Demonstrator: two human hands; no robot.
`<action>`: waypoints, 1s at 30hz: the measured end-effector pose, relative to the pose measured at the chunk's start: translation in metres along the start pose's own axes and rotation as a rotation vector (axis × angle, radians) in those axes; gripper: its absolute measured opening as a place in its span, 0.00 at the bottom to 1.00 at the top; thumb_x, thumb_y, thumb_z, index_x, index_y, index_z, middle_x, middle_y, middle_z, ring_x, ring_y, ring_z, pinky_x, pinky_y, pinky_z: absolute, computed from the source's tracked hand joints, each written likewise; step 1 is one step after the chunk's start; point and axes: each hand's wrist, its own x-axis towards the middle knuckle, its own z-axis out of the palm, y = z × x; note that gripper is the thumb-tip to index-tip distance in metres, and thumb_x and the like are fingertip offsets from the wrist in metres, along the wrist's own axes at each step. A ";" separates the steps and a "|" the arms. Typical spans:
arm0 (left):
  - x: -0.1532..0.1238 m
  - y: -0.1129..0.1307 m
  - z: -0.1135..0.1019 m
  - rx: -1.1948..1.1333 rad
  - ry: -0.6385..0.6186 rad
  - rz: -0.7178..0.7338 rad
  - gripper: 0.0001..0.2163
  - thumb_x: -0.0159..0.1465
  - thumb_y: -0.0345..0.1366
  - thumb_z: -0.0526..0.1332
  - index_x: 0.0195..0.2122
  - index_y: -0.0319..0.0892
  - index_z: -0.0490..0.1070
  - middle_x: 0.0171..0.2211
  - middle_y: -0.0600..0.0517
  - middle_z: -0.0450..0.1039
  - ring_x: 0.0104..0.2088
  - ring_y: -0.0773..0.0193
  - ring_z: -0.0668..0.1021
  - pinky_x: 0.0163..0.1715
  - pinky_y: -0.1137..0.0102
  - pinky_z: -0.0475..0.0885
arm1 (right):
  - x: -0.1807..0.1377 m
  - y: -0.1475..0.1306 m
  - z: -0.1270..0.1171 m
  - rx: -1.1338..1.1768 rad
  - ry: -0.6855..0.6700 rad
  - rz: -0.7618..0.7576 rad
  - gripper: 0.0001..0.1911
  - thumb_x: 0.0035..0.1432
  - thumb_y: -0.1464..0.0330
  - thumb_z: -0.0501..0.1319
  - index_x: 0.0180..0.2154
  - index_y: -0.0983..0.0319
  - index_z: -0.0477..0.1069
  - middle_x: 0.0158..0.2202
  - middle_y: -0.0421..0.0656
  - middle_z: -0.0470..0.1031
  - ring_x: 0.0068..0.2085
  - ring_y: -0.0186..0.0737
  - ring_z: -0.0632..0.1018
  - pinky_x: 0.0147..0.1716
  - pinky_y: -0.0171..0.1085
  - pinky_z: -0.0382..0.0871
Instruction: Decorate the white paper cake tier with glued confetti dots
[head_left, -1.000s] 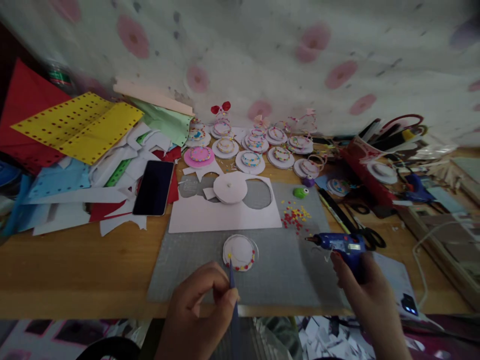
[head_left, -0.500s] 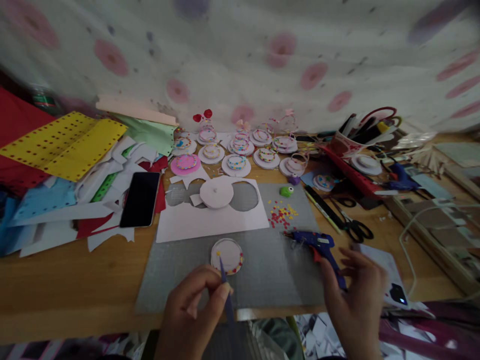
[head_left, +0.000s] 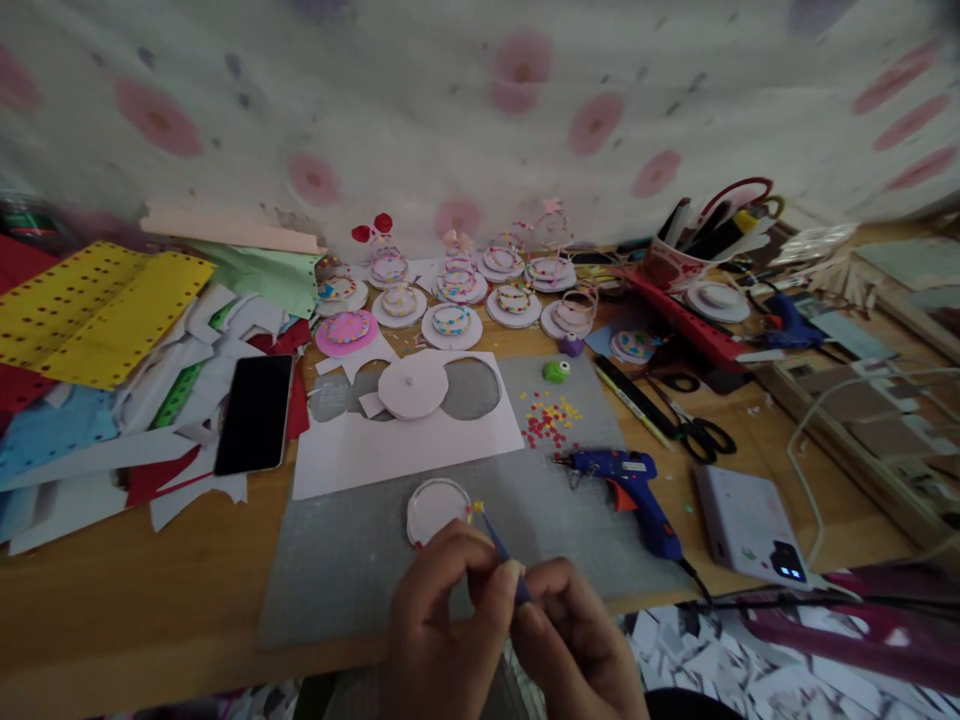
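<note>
My left hand (head_left: pixel 442 625) and my right hand (head_left: pixel 574 640) meet at the near edge of the grey mat (head_left: pixel 352 560). Both pinch a thin blue pointed tool (head_left: pixel 501 553). A tiny yellow dot sits at the tool's tip, beside a small white foam disc (head_left: pixel 436 510) on the mat. The blue glue gun (head_left: pixel 628 484) lies on the mat to the right, apart from both hands. Loose red and yellow dots (head_left: pixel 550 420) are scattered further back on the mat.
Several decorated discs (head_left: pixel 450 295) stand along the back. A white sheet with cut-out holes (head_left: pixel 405 430), a dark phone (head_left: pixel 256 412), piled coloured paper (head_left: pixel 97 310), scissors (head_left: pixel 694 432), a green punch (head_left: pixel 556 371), a white power bank (head_left: pixel 746 522) and a tool cup (head_left: pixel 675 262) surround the mat.
My right hand put the glue gun down on the mat and came across to join my left hand on the pointed tool. The view shifted right.
</note>
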 end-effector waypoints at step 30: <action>0.033 -0.088 -0.072 0.936 -0.374 0.397 0.35 0.53 0.44 0.67 0.60 0.40 0.56 0.57 0.39 0.62 0.56 0.42 0.66 0.54 0.49 0.61 | 0.054 0.026 -0.052 -1.102 -0.391 -0.784 0.10 0.64 0.78 0.52 0.38 0.68 0.71 0.20 0.40 0.68 0.22 0.36 0.69 0.20 0.36 0.59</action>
